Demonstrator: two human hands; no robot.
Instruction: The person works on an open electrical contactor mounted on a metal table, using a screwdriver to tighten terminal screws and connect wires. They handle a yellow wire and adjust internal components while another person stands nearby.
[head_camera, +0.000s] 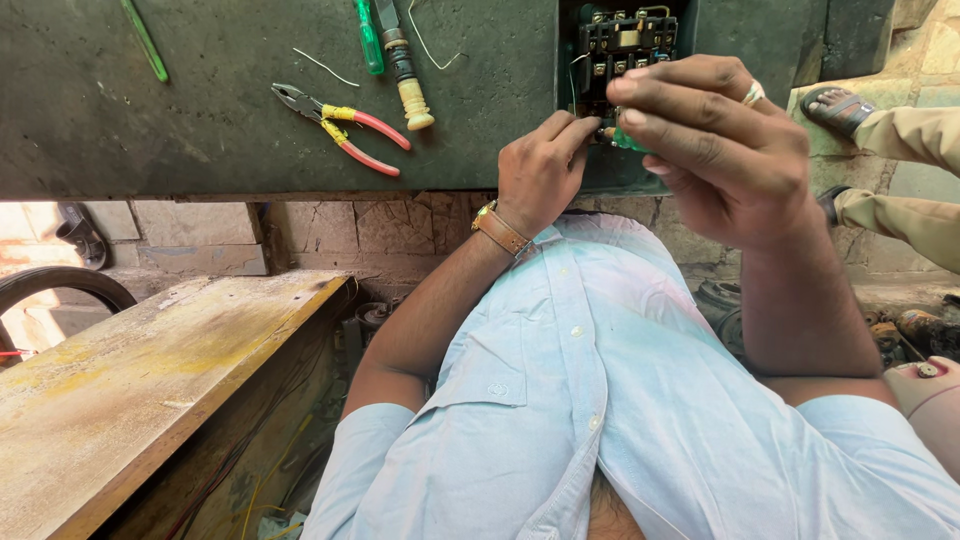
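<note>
- Dark green desk (200, 120) is seen above a wooden bench (150, 380) and a stone wall.
- A black electrical block (628, 40) is set at the desk's edge.
- The left hand (540, 170) is pressed, fingers together, against the block's lower side.
- A green-handled tool (630, 140) is pinched in the right hand (720, 140) just beneath the block.
- Red-handled pliers (340, 128) are laid well apart.

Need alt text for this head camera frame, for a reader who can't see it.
Both hands work at a black electrical switch block on a dark green bench: the right hand grips a green-handled tool, the left hand steadies beside it. Red-handled pliers and screwdrivers lie left.
</note>
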